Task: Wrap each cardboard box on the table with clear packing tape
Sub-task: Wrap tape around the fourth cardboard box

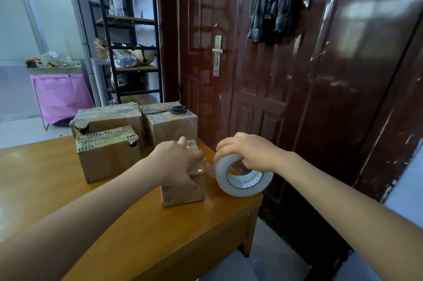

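Your left hand (177, 164) presses flat on the small box (183, 191) on the table (114, 223), its grip loose. Your right hand (249, 152) has its grip curled round the tape roll (242, 177), just beside the box.

Both bare forearms reach forward; the left hand (177, 164) presses down, fingers spread, while the right hand (248, 152) curls in a grip.

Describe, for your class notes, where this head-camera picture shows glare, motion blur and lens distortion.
Head view: bright window glare sits on the glossy dark door; the left hand on the small box has smeared, motion-blurred fingertips, while the right hand gripping the tape roll looks sharper; the wide-angle lens bows the door edges and shelf rack, and stretches the forearms near the corners.
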The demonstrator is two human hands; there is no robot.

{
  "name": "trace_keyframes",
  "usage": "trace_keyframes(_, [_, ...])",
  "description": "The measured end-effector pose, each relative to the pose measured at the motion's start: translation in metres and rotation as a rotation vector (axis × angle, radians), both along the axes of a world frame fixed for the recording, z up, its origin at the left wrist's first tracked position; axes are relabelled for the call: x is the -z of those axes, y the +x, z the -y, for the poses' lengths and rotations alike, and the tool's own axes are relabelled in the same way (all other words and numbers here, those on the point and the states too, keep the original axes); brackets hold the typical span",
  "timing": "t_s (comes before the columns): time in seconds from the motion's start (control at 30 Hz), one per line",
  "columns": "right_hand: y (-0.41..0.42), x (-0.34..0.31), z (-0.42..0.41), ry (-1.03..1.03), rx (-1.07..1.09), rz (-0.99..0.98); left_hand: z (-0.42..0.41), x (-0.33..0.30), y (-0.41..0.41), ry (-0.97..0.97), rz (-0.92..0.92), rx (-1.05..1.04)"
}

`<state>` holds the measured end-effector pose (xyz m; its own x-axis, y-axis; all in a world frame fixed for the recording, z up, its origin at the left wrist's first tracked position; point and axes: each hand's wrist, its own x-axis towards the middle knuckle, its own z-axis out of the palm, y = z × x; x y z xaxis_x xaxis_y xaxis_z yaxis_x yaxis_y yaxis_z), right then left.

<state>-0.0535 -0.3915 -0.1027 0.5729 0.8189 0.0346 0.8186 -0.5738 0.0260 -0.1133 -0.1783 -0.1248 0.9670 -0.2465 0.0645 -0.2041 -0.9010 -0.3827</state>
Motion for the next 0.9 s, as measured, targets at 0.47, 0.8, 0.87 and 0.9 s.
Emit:
trace_keyframes(0.47, [-0.021,-0.064,-0.041,0.28,-0.129,0.063,-0.038,0.062,-0.031,-0.995,0.322,0.125])
trace_keyframes(0.8, [-0.016,-0.024,-0.05,0.787,-0.206,-0.258,-0.063,0.072,-0.034,-1.174,0.161,0.172])
trace_keyframes(0.87, [-0.014,-0.033,-0.043,0.693,-0.22,-0.245,-0.064,0.074,-0.032,-1.17,0.176,0.186])
trace_keyframes(0.9, [-0.013,-0.039,-0.039,0.64,-0.224,-0.236,-0.065,0.074,-0.031,-1.174,0.184,0.193])
